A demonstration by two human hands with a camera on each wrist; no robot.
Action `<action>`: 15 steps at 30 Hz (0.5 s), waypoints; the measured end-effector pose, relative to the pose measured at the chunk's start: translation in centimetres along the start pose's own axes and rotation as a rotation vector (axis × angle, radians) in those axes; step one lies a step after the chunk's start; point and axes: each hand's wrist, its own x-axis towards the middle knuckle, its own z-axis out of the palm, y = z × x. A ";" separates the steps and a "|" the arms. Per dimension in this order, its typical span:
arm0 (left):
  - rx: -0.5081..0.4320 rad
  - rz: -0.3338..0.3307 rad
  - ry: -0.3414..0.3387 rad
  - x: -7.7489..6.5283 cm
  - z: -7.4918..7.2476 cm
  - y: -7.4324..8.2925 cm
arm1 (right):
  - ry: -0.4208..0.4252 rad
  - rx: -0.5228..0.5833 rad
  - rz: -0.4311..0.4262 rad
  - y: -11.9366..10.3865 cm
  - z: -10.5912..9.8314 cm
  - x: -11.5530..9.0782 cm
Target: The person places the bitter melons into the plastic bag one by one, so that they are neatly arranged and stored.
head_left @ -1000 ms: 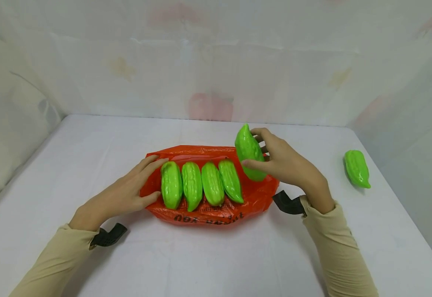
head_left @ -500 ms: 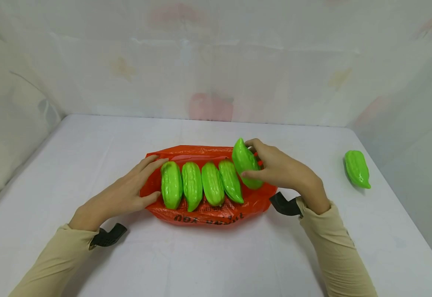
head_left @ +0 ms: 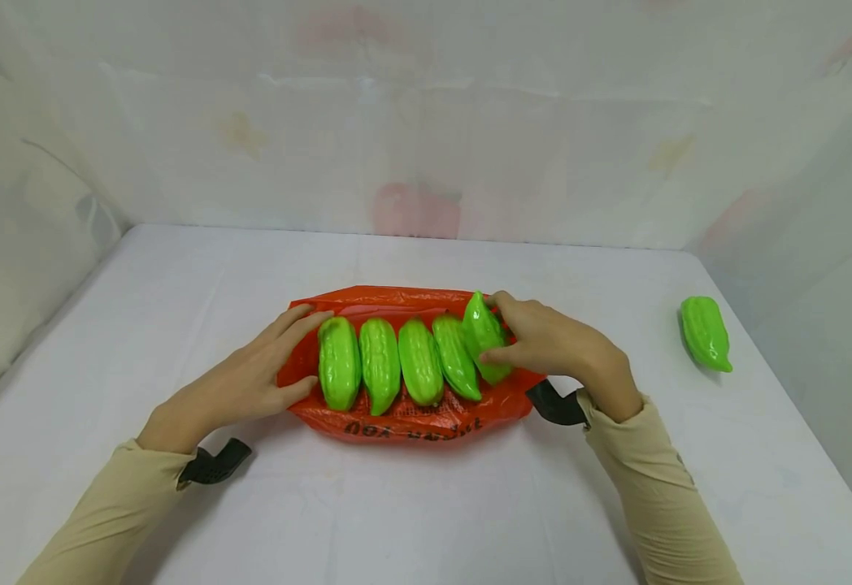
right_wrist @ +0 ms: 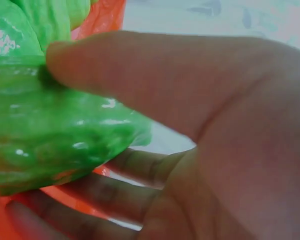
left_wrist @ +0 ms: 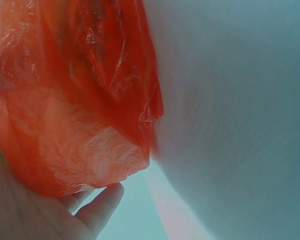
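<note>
A red plastic bag (head_left: 499,404) with dark lettering lies on the table, and several glossy green, ribbed bitter melons (head_left: 420,362) are lined up side by side in it. The left hand (head_left: 250,386) holds the bag's left end, fingers over its far edge and thumb at the near side; the left wrist view shows the hand against the red plastic (left_wrist: 70,145). At the right end, the right hand (head_left: 554,340) grips another bitter melon (head_left: 486,337), thumb on its near side and fingers behind. This melon leans over the bag with its pointed tip up, beside the rightmost one.
One more bitter melon (head_left: 705,333) lies apart near the right edge of the white-covered table (head_left: 426,516). Pale printed cloth (head_left: 419,122) hangs behind the table and on both sides. A black wrist mount (head_left: 215,461) sticks out from each sleeve.
The right hand has lowered its bitter melon, moving down and slightly left to the bag's right end, beside the others. The left hand and the lined-up melons have stayed in place.
</note>
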 end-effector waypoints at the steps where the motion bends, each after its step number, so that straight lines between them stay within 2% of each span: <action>1: 0.000 0.000 0.000 0.0 0.0 0.0 | -0.005 -0.003 0.005 0.0 0.0 0.0; 10: -0.004 0.012 0.003 0.0 -0.1 0.1 | -0.013 0.002 0.001 0.0 0.4 0.3; 15: -0.003 0.007 0.002 0.0 -0.1 0.1 | 0.000 -0.042 0.015 -0.1 0.7 0.6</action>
